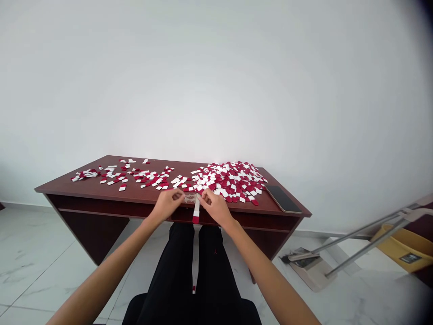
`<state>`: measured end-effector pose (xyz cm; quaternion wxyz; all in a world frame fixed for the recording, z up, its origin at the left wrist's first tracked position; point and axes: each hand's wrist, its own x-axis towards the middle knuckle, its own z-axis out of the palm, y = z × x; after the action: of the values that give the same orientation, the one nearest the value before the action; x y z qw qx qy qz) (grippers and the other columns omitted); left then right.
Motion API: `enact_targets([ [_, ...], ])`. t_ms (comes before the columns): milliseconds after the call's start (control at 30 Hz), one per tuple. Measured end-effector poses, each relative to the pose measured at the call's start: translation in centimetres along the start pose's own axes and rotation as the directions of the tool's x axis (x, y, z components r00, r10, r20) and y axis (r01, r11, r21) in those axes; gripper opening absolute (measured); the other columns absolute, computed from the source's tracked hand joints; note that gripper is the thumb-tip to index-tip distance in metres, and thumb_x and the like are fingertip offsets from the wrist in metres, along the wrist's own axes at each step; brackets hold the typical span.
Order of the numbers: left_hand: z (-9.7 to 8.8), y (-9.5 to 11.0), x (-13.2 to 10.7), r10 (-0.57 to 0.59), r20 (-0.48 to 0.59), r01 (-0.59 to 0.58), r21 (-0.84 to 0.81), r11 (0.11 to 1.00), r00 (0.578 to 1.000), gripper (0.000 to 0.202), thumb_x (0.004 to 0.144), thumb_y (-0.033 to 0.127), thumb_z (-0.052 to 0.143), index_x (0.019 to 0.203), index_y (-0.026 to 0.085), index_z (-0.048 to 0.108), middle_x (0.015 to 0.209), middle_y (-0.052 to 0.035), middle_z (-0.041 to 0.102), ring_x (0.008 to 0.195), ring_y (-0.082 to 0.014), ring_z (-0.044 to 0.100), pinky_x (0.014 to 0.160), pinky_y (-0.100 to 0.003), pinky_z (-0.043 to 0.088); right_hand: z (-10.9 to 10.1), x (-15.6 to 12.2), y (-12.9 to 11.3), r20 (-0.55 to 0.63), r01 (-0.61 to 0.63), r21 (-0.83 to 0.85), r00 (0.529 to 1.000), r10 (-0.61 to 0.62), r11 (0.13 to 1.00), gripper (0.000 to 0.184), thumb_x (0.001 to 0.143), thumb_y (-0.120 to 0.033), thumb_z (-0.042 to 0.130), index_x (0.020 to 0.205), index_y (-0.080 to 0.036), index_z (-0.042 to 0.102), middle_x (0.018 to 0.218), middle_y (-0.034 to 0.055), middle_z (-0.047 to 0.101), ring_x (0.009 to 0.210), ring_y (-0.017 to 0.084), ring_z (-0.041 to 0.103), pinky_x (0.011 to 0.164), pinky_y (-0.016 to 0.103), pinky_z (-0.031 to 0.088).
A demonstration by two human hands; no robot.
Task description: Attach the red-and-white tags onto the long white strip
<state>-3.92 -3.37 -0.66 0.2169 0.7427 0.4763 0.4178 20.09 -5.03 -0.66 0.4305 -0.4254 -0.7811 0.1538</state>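
We at our dark wood desk (64, 186), a smartphone (283, 199) lying at its right edge, a long-handled dustpan (309, 271) on the marble-tile floor (43, 266), a yellow bucket (402, 248) near it, a white wall (216, 81) behind.

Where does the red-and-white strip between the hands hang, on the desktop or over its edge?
Over the edge: the strip drops between the left hand and right hand past the front of the desk.

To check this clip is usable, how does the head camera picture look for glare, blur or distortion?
In the head view, light is soft and even with no harsh glare; the wide lens bows the desk's edge and darkens the top-right corner.
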Motion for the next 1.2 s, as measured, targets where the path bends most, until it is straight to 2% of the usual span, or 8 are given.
enact_targets([
  [133,-2.8,-3.8,5.7,0.02,-0.232,0.07,0.371,0.926,0.972,0.024,0.089,0.035,0.064,0.098,0.019,0.079,0.104,-0.0106,0.078,0.093,-0.0279,0.069,0.077,-0.033,0.05,-1.1,2.2,1.1,0.185,-0.061,0.227,0.983,0.019,0.972,0.025,0.097,-0.047,0.058,0.087,-0.023,0.056,0.069,-0.0013,0.062,0.063,0.018,0.059,0.063,0.029,0.045],
  [367,-3.5,-7.9,9.7,0.136,0.118,-0.18,0.596,0.783,0.984,0.029,0.094,0.038,0.06,0.083,0.021,0.081,0.097,-0.0123,0.076,0.098,-0.029,0.067,0.078,-0.033,0.047,-1.5,2.8,2.4,0.398,-0.214,0.351,0.915,0.062,0.911,0.03,0.093,-0.051,0.064,0.089,-0.021,0.065,0.077,0.0012,0.068,0.062,0.014,0.054,0.061,0.027,0.043],
  [567,-4.0,-7.8,9.0,0.259,-0.017,-0.195,0.611,0.767,0.966,0.034,0.098,0.038,0.054,0.085,0.02,0.079,0.096,-0.014,0.076,0.099,-0.0295,0.065,0.081,-0.035,0.046,-1.5,2.8,2.8,0.371,-0.251,0.44,0.925,0.08,0.862,0.032,0.091,-0.052,0.068,0.087,-0.02,0.064,0.077,0.0021,0.068,0.06,0.013,0.051,0.058,0.025,0.04],
  [667,-3.9,-6.0,8.9,0.186,-0.261,-0.048,0.458,0.887,0.947,0.036,0.097,0.046,0.055,0.092,0.019,0.079,0.097,-0.0125,0.077,0.094,-0.0281,0.067,0.073,-0.032,0.047,-1.6,2.9,2.9,0.336,-0.257,0.488,0.937,0.092,0.834,0.033,0.093,-0.053,0.066,0.095,-0.02,0.065,0.078,0.0021,0.068,0.057,0.012,0.049,0.057,0.026,0.04],
  [733,-2.9,-4.0,8.7,0.091,-0.293,-0.021,0.234,0.972,0.952,0.04,0.095,0.051,0.057,0.097,0.018,0.08,0.094,-0.0103,0.078,0.084,-0.0252,0.068,0.067,-0.03,0.047,-1.6,3.0,2.9,0.306,-0.263,0.528,0.946,0.109,0.807,0.036,0.095,-0.053,0.063,0.112,-0.022,0.063,0.079,0.0011,0.068,0.055,0.011,0.047,0.057,0.026,0.041],
  [833,0.1,-0.7,7.6,0.105,-0.013,-0.106,-0.111,0.988,0.994,0.042,0.092,0.054,0.06,0.097,0.017,0.079,0.087,-0.0081,0.078,0.074,-0.0217,0.068,0.065,-0.029,0.049,-1.6,3.0,3.0,0.262,-0.284,0.582,0.953,0.154,0.762,0.05,0.095,-0.054,0.061,0.136,-0.026,0.051,0.081,-0.0004,0.069,0.054,0.011,0.046,0.057,0.025,0.041],
  [933,3.1,1.3,6.1,0.15,0.182,-0.087,-0.314,0.945,0.972,0.041,0.092,0.054,0.061,0.091,0.017,0.077,0.079,-0.0071,0.076,0.064,-0.0189,0.066,0.063,-0.029,0.051,-1.5,3.0,3.4,0.234,-0.309,0.601,0.95,0.207,0.737,0.053,0.094,-0.056,0.062,0.135,-0.024,0.053,0.075,-0.0018,0.066,0.052,0.01,0.044,0.053,0.024,0.038],
  [1200,3.9,1.0,5.4,0.085,0.293,0.043,-0.407,0.912,0.952,0.04,0.09,0.055,0.063,0.082,0.018,0.075,0.076,-0.0059,0.075,0.066,-0.0184,0.066,0.068,-0.029,0.053,-1.2,3.0,3.8,0.168,-0.293,0.575,0.956,0.24,0.764,0.042,0.086,-0.056,0.07,0.105,-0.019,0.065,0.068,-0.0035,0.06,0.05,0.008,0.041,0.05,0.023,0.032],
])
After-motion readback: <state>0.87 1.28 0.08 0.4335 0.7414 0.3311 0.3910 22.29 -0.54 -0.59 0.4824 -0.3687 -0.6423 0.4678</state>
